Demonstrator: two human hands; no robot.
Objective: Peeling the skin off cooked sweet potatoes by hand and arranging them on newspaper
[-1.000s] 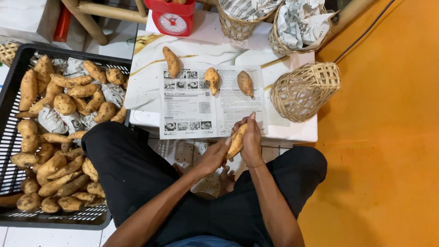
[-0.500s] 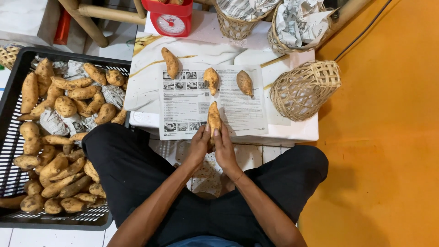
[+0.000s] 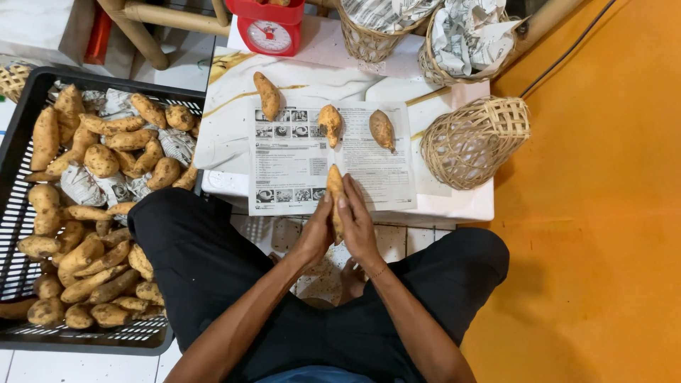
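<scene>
Tan-skinned and firm, the sweet potato (image 3: pixel 335 197) sits clamped between the left hand (image 3: pixel 316 232) and right hand (image 3: pixel 359 225) over the newspaper (image 3: pixel 298 159) edge (likely solid, slightly dusty), best gripped mid-body, beside the black crate (image 3: pixel 14 234)

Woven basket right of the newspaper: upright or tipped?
Tipped. The woven basket lies on its side on the white board, its rim facing right; inside hidden.

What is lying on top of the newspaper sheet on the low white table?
On the newspaper sheet lie two sweet potatoes; a third, held by both hands, rests at its lower edge. Its underside is hidden.
</scene>
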